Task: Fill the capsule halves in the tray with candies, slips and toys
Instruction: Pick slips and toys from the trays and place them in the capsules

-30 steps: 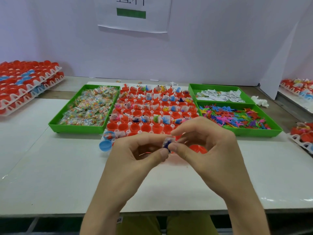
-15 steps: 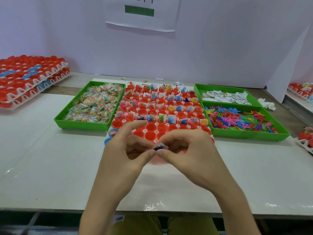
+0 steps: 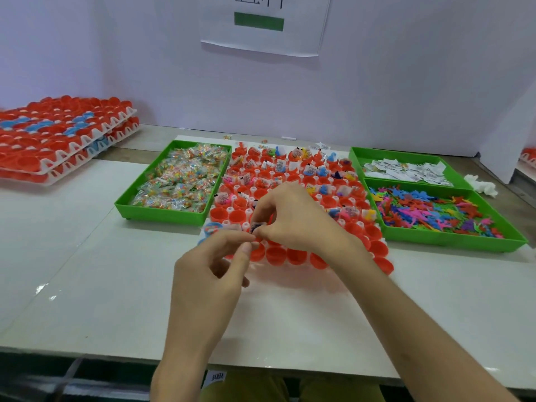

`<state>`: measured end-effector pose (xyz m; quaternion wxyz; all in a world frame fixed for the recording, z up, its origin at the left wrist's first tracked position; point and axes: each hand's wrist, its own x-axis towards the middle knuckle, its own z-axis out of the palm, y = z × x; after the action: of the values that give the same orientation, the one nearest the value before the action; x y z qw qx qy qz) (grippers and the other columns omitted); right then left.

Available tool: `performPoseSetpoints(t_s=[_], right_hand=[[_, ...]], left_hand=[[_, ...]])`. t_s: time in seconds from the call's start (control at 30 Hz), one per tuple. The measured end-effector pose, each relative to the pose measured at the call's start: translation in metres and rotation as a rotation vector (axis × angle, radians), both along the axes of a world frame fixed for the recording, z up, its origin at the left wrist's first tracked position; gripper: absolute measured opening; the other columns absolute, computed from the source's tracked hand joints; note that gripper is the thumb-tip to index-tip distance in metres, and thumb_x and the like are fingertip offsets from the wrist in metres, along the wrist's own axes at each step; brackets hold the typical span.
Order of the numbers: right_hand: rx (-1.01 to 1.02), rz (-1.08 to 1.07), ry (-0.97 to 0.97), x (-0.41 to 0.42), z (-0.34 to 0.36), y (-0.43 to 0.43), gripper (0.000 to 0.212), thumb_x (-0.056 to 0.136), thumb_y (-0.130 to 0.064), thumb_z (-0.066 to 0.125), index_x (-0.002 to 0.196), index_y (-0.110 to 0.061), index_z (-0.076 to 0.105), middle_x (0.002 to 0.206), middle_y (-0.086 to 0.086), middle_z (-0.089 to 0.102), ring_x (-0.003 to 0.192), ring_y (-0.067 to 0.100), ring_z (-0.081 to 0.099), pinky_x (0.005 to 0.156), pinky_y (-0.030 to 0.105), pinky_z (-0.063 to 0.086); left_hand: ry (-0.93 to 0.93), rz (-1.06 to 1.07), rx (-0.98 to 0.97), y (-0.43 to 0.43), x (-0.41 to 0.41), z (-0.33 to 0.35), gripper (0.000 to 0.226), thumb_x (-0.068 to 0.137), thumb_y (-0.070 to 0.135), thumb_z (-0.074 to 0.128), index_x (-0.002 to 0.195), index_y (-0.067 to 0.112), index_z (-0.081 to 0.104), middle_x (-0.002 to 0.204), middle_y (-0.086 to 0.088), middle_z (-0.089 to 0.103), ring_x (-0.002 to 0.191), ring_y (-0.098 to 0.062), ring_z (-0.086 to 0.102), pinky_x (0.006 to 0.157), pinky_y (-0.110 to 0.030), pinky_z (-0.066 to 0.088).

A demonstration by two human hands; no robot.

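Observation:
A white tray (image 3: 385, 242) of red capsule halves (image 3: 295, 255) lies in the middle of the table; the far rows hold slips, candies and toys. My right hand (image 3: 293, 219) pinches a small folded slip with a dark blue toy (image 3: 256, 226) over the tray's near left part. My left hand (image 3: 214, 265) is just below it, thumb and fingertips curled at the same small bundle. Whether the left fingers still grip it is unclear.
A green tray of wrapped candies (image 3: 179, 181) sits left of the capsule tray. Green trays of paper slips (image 3: 406, 169) and coloured toys (image 3: 435, 213) sit right. Stacked trays of red and blue capsules (image 3: 58, 134) stand far left. A blue capsule half (image 3: 210, 229) lies by the tray's left edge.
Both hands moved forward from over the bare table to over the near rows of the capsule tray, carrying the small slip and toy. The camera tilted down.

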<state>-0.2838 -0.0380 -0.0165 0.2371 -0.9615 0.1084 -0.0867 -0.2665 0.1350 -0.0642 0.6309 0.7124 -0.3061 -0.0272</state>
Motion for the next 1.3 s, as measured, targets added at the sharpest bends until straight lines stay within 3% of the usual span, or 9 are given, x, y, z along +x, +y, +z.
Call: performPoseSetpoints(t_s=[0.13, 0.27, 0.47, 0.63, 0.9, 0.97, 1.03, 1.17, 1.3], right_hand=[[-0.020, 0.011, 0.034, 0.005, -0.001, 0.001, 0.011, 0.083, -0.013, 0.079, 0.092, -0.018, 0.080, 0.076, -0.013, 0.064, 0.071, 0.001, 0.061, 0.055, 0.009, 0.042], [0.001, 0.045, 0.061, 0.007, 0.003, -0.003, 0.012, 0.081, -0.017, 0.082, 0.093, -0.018, 0.080, 0.079, -0.008, 0.070, 0.074, 0.004, 0.065, 0.063, 0.016, 0.055], [0.024, 0.091, 0.069, 0.002, 0.009, -0.006, 0.013, 0.086, -0.027, 0.078, 0.096, -0.019, 0.080, 0.081, -0.014, 0.070, 0.076, 0.001, 0.066, 0.070, 0.018, 0.058], [0.002, 0.077, 0.037, 0.003, 0.006, -0.005, 0.006, 0.088, -0.016, 0.076, 0.093, -0.016, 0.080, 0.075, -0.014, 0.065, 0.071, 0.000, 0.064, 0.064, 0.012, 0.053], [-0.016, 0.088, 0.059, 0.001, 0.006, -0.006, 0.007, 0.091, -0.022, 0.073, 0.096, -0.020, 0.076, 0.081, -0.010, 0.066, 0.073, 0.003, 0.062, 0.060, 0.014, 0.046], [0.006, 0.097, 0.046, 0.000, 0.007, -0.007, 0.007, 0.091, -0.026, 0.072, 0.096, -0.022, 0.076, 0.082, -0.010, 0.067, 0.076, 0.005, 0.063, 0.062, 0.019, 0.051], [0.031, 0.091, 0.016, -0.003, 0.010, -0.011, 0.008, 0.091, -0.029, 0.071, 0.096, -0.024, 0.076, 0.084, -0.010, 0.068, 0.078, 0.004, 0.063, 0.068, 0.023, 0.056], [0.093, 0.054, -0.121, -0.020, 0.022, -0.028, 0.007, 0.092, -0.025, 0.070, 0.091, -0.028, 0.076, 0.080, -0.015, 0.068, 0.070, -0.011, 0.059, 0.060, 0.007, 0.045], [0.152, -0.123, -0.325, -0.048, 0.036, -0.074, 0.013, 0.089, -0.017, 0.072, 0.085, -0.028, 0.076, 0.077, -0.014, 0.072, 0.069, 0.005, 0.066, 0.063, 0.018, 0.051]], left_hand=[[-0.009, -0.008, 0.077, -0.004, -0.001, -0.005, 0.024, 0.093, 0.012, 0.067, 0.088, 0.035, 0.074, 0.080, 0.018, 0.073, 0.059, -0.011, 0.068, 0.058, -0.014, 0.053], [-0.014, 0.019, 0.078, -0.003, 0.001, -0.007, 0.028, 0.093, 0.011, 0.067, 0.085, 0.037, 0.072, 0.079, 0.018, 0.073, 0.063, -0.007, 0.071, 0.064, -0.017, 0.054], [-0.030, 0.025, 0.080, -0.003, 0.001, -0.006, 0.029, 0.092, 0.011, 0.067, 0.086, 0.039, 0.072, 0.082, 0.021, 0.073, 0.076, -0.005, 0.072, 0.072, -0.020, 0.057], [-0.042, 0.028, 0.089, -0.004, -0.001, -0.005, 0.028, 0.092, 0.012, 0.068, 0.087, 0.039, 0.073, 0.082, 0.022, 0.073, 0.077, -0.005, 0.072, 0.072, -0.021, 0.057], [-0.038, 0.037, 0.028, -0.002, -0.001, 0.000, 0.027, 0.092, 0.009, 0.066, 0.088, 0.034, 0.075, 0.085, 0.019, 0.074, 0.073, -0.008, 0.073, 0.069, -0.023, 0.057], [-0.025, 0.047, -0.050, 0.000, 0.000, 0.002, 0.027, 0.093, 0.007, 0.065, 0.090, 0.031, 0.077, 0.087, 0.014, 0.076, 0.072, -0.011, 0.073, 0.068, -0.022, 0.057], [-0.028, 0.086, -0.123, 0.002, 0.005, 0.005, 0.028, 0.094, 0.007, 0.063, 0.091, 0.032, 0.076, 0.085, 0.009, 0.077, 0.073, -0.011, 0.073, 0.066, -0.018, 0.056], [-0.032, 0.203, -0.194, 0.010, 0.035, 0.013, 0.032, 0.096, 0.001, 0.062, 0.090, 0.030, 0.074, 0.082, 0.009, 0.076, 0.068, -0.007, 0.070, 0.064, -0.015, 0.054], [-0.087, 0.235, -0.062, 0.011, 0.091, 0.031, 0.030, 0.095, 0.006, 0.064, 0.091, 0.033, 0.075, 0.086, 0.015, 0.076, 0.075, -0.004, 0.068, 0.071, -0.022, 0.054]])
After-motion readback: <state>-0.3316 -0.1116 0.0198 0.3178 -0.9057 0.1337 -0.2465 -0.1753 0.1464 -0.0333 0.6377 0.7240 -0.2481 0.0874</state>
